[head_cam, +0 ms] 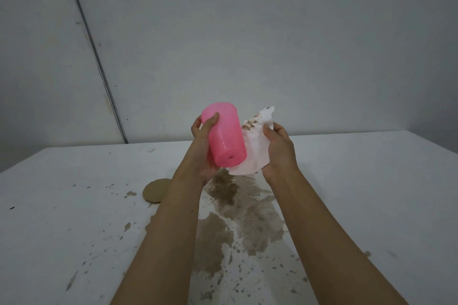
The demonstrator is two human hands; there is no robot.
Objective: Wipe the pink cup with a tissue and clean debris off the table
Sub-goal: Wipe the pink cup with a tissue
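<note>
Cup [224, 135], one, glossy pink, tilted base-toward-camera, gripped by left hand [204, 146]; right hand [278, 150] pinches one stained white tissue [251, 148] above brown-splattered table [74, 205].

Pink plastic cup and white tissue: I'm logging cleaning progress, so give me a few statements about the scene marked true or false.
1. The left hand holds the pink plastic cup above the table. True.
2. The cup's base faces the camera. True.
3. The white tissue is spotless. False: brown debris clings to its upper part.
4. The tissue lies on the table. False: the right hand holds it up beside the cup.
5. The white table is wiped clean. False: brown stains and specks cover it.
</note>
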